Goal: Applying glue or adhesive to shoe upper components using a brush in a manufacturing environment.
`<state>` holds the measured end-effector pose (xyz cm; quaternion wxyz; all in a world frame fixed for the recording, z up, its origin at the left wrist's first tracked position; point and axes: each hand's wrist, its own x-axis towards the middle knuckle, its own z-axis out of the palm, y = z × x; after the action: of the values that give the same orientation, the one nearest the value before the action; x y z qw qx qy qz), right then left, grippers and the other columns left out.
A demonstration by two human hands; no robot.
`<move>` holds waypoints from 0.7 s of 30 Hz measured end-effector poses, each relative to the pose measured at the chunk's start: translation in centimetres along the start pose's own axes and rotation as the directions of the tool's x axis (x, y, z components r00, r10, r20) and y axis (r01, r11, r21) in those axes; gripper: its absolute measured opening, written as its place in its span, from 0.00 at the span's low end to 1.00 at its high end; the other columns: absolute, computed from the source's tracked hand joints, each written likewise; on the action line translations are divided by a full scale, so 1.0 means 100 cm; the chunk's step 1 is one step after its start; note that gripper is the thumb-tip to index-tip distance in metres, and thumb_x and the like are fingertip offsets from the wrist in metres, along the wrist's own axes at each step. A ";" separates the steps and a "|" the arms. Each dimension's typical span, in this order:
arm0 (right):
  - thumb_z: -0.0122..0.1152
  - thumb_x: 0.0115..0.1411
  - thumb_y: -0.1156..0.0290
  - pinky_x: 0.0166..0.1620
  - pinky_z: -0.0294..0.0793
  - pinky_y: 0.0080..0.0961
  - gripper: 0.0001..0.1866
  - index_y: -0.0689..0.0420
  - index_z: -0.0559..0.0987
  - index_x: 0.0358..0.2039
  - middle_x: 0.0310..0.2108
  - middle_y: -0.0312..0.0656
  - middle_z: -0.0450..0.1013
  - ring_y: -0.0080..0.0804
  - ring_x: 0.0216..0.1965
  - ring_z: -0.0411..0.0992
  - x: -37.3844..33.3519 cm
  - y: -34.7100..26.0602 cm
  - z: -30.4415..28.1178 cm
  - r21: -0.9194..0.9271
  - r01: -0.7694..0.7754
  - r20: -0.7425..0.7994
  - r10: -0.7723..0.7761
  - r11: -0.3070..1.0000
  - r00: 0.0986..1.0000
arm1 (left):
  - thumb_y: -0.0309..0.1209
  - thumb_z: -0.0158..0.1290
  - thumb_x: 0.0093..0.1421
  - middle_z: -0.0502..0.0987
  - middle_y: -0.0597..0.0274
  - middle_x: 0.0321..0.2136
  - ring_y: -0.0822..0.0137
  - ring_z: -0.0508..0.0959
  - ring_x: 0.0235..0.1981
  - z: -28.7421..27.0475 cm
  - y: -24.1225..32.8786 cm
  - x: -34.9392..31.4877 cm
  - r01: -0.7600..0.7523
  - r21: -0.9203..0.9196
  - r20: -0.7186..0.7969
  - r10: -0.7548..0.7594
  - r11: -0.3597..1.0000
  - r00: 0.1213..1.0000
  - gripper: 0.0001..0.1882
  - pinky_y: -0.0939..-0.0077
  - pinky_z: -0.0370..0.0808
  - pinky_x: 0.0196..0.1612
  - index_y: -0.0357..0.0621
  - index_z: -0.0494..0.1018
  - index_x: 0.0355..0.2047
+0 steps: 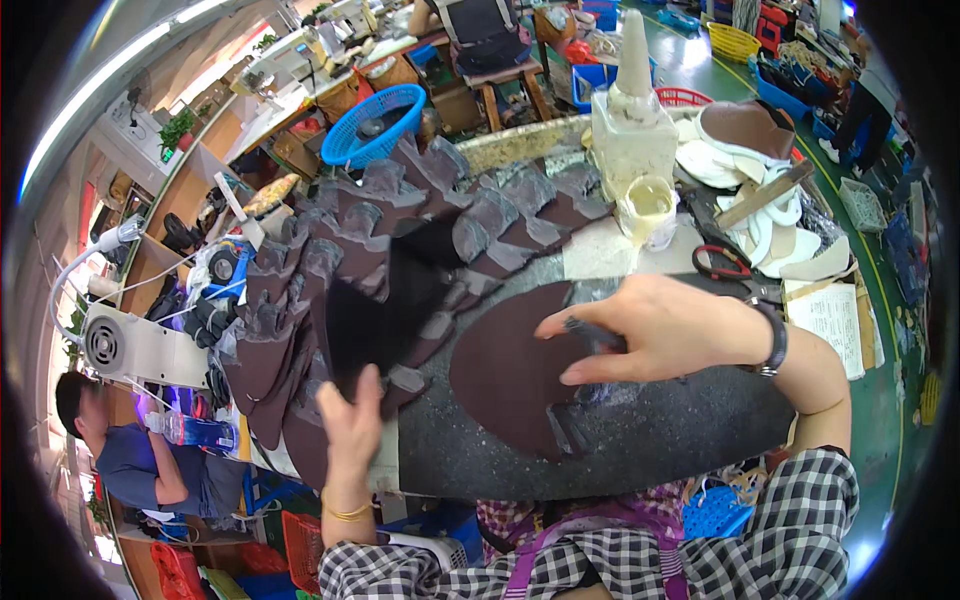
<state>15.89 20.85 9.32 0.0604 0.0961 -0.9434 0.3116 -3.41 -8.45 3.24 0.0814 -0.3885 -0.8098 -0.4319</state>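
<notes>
My left hand is at the left edge of the dark work board, its thumb and fingers closed on the lower edge of a black, flat cut piece. This piece is raised and blurred, above a spread of brown pieces. A dark brown, rounded shoe-upper piece with grey notched edges lies flat on the board. Over its right side reaches my right hand, index finger and thumb apart. A dark grey patch shows between those fingers; I cannot tell whether it belongs to the piece below.
Overlapping brown pieces with grey edges cover the far left. Behind the board stand a glue-smeared bottle and a small pot. Red-handled scissors, white cutouts and a paper sheet lie right. A person sits left.
</notes>
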 end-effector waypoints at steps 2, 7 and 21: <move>0.63 0.55 0.65 0.26 0.70 0.30 0.16 0.57 0.76 0.44 0.15 0.42 0.71 0.34 0.18 0.72 -0.015 0.008 -0.009 0.023 -0.153 -0.039 0.153 0.988 0.987 | 0.23 0.50 0.57 0.80 0.48 0.37 0.54 0.80 0.38 -0.026 0.011 0.013 -0.240 0.001 0.117 0.239 0.971 0.964 0.13 0.68 0.74 0.46 0.31 0.74 0.42; 0.61 0.57 0.65 0.24 0.67 0.22 0.14 0.59 0.76 0.41 0.15 0.35 0.70 0.22 0.18 0.70 -0.045 0.044 -0.021 0.262 -0.547 -0.012 0.570 0.795 0.822 | 0.23 0.51 0.48 0.78 0.50 0.42 0.50 0.78 0.46 -0.002 0.031 0.020 -0.715 0.175 0.461 0.585 0.677 0.667 0.19 0.61 0.75 0.49 0.38 0.75 0.43; 0.67 0.51 0.49 0.29 0.73 0.29 0.27 0.65 0.77 0.25 0.19 0.47 0.74 0.34 0.21 0.75 -0.008 0.135 -0.047 0.037 -0.474 -0.704 0.359 0.880 0.613 | 0.31 0.48 0.54 0.71 0.57 0.53 0.50 0.68 0.58 0.083 0.002 0.007 -0.819 0.032 0.636 0.621 0.572 0.458 0.20 0.52 0.64 0.60 0.55 0.75 0.49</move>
<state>13.96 34.43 5.19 0.3412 -0.2547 -0.8677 0.2565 -2.08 -1.68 -1.38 0.0825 -0.7863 -0.6077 -0.0752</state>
